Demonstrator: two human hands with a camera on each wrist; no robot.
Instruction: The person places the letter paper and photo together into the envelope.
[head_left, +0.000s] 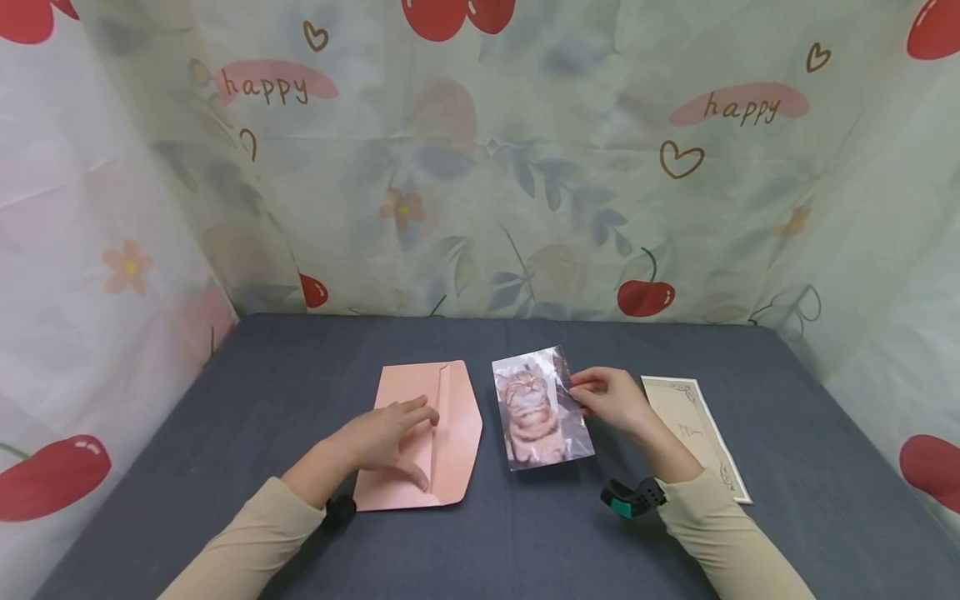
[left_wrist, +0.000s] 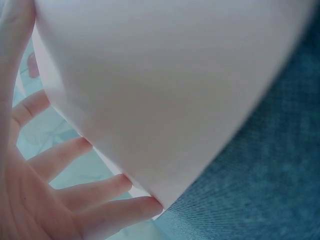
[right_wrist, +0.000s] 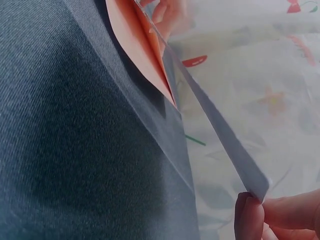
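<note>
A pink envelope [head_left: 459, 442] lies on the dark cloth, its flap folded out to the right. My left hand [head_left: 384, 438] rests over it with fingers spread, the fingertips and thumb touching near the opening. In the left wrist view, those fingertips meet the edge of the envelope's pale paper [left_wrist: 140, 100]. To the right of the envelope, my right hand [head_left: 611, 402] pinches the right edge of a glossy cat photo [head_left: 531, 408], tilted above the cloth. The right wrist view shows the photo [right_wrist: 220, 125] nearly edge-on, between thumb and fingers [right_wrist: 249, 215].
A cream card [head_left: 693, 429] with an ornate border lies on the dark cloth table [head_left: 525, 550], partly beneath my right forearm. A black wrist strap [head_left: 633, 498] hangs by my right sleeve. Patterned curtains [head_left: 487, 167] enclose the table's back and sides.
</note>
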